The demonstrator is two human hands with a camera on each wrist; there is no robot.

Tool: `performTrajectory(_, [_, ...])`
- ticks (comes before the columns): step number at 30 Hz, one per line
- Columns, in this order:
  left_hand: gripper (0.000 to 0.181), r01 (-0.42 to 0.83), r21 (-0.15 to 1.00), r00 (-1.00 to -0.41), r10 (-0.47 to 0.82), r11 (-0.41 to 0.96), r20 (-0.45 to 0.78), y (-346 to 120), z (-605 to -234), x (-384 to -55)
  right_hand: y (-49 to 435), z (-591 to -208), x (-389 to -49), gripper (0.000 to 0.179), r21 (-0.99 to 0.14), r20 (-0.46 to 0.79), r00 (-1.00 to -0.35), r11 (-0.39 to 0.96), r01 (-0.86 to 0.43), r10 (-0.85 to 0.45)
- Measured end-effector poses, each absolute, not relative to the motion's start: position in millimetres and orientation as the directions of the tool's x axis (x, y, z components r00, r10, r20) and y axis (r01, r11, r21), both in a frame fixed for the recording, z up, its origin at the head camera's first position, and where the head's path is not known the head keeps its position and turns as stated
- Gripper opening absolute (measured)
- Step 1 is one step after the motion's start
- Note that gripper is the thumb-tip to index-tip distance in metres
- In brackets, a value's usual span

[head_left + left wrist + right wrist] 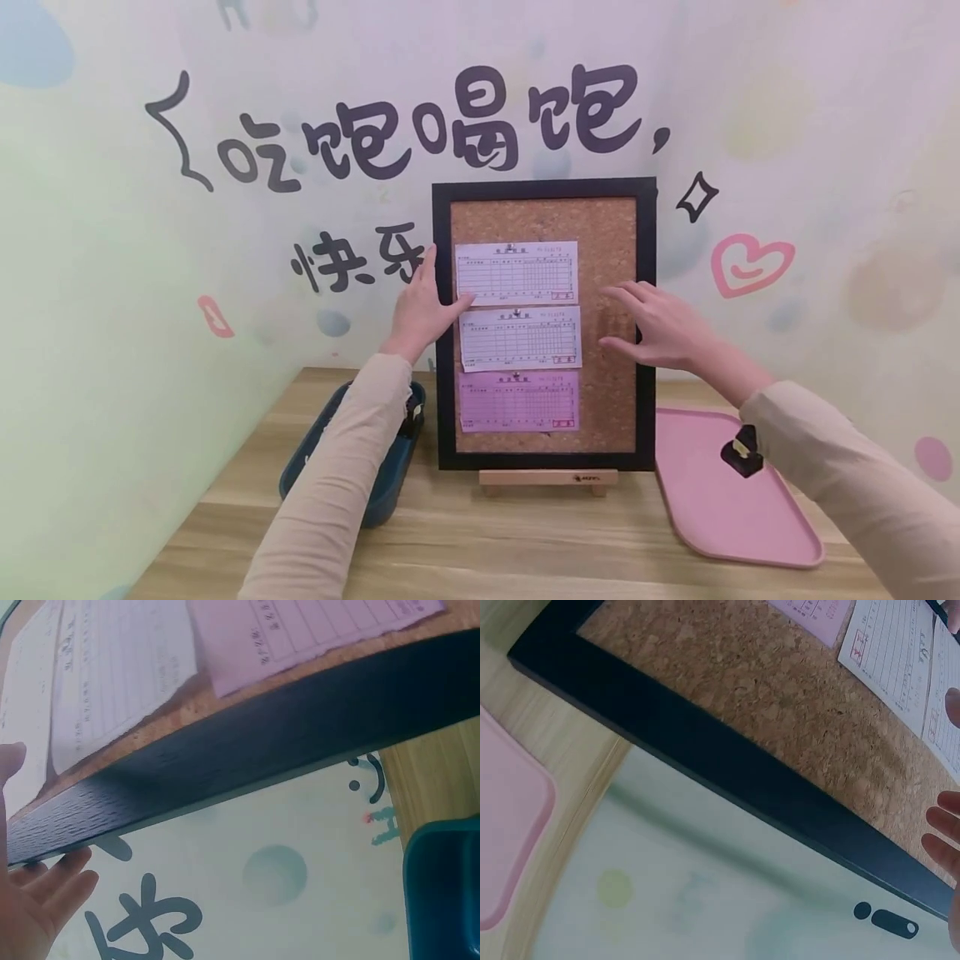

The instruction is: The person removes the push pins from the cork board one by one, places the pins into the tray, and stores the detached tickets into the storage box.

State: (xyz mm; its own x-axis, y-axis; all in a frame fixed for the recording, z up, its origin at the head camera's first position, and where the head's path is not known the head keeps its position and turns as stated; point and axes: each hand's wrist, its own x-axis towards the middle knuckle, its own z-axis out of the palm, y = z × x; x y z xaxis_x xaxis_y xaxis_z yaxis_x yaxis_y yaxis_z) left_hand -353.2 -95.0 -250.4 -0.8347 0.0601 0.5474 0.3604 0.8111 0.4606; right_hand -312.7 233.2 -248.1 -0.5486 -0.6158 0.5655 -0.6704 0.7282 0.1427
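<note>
A black-framed cork board (607,417) stands upright on a small wooden easel (547,477). Three printed slips are pinned to its left part in a column: an upper white slip (517,275), a middle white slip (521,340) and a lower pink slip (519,404). At the board's left edge is my left hand (423,308), its thumb over the front near the upper slip and its straight fingers along the frame's outer side. My right hand (667,329) hovers over the right side of the frame, thumb and fingers spread apart in front of bare cork, holding nothing.
A dark teal tray (382,500) lies left of the board, partly hidden by my left sleeve. On the right is a pink tray (742,517), with a black object (742,452) by my right sleeve. Behind the wooden table (525,550) rises a wall with painted lettering.
</note>
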Motion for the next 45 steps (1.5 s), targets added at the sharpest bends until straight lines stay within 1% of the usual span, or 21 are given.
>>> performTrajectory(4, [0.094,0.363,0.45,-0.823,0.055,0.816,0.565,-96,-256,-356,226,-248,-317,0.059,0.124,0.568,-0.546,0.721,-0.682,-0.615])
performTrajectory(8, [0.094,0.38,0.446,-0.798,0.043,0.81,0.601,-96,-263,-359,217,-246,-319,0.052,0.086,0.561,-0.573,0.73,-0.678,-0.597])
performTrajectory(11, [0.093,0.389,0.456,-0.782,0.026,0.801,0.622,-95,-266,-360,210,-245,-320,0.049,0.061,0.558,-0.586,0.733,-0.677,-0.588])
performTrajectory(17, [0.091,0.385,0.46,-0.772,0.005,0.8,0.636,-93,-269,-361,198,-239,-325,0.047,0.025,0.565,-0.586,0.722,-0.691,-0.581])
performTrajectory(19, [0.091,0.385,0.457,-0.77,0.007,0.802,0.638,-92,-269,-361,193,-236,-327,0.047,0.013,0.556,-0.601,0.729,-0.685,-0.575])
performTrajectory(25, [0.091,0.389,0.45,-0.771,0.016,0.804,0.637,-91,-269,-360,177,-227,-331,0.048,-0.042,0.524,-0.672,0.772,-0.634,-0.523])
performTrajectory(28, [0.091,0.385,0.458,-0.777,0.014,0.801,0.629,-91,-269,-359,169,-224,-334,0.048,-0.056,0.52,-0.687,0.783,-0.62,-0.507])
performTrajectory(33, [0.091,0.376,0.461,-0.787,0.014,0.804,0.617,-91,-268,-358,161,-221,-338,0.045,-0.044,0.527,-0.671,0.772,-0.634,-0.521])
performTrajectory(38, [0.093,0.389,0.463,-0.801,0.045,0.796,0.596,-89,-264,-357,157,-217,-344,0.043,-0.034,0.544,-0.649,0.758,-0.651,-0.533])
performTrajectory(45, [0.094,0.387,0.463,-0.804,0.045,0.797,0.594,-90,-263,-357,144,-205,-354,0.041,-0.057,0.546,-0.655,0.757,-0.651,-0.522])
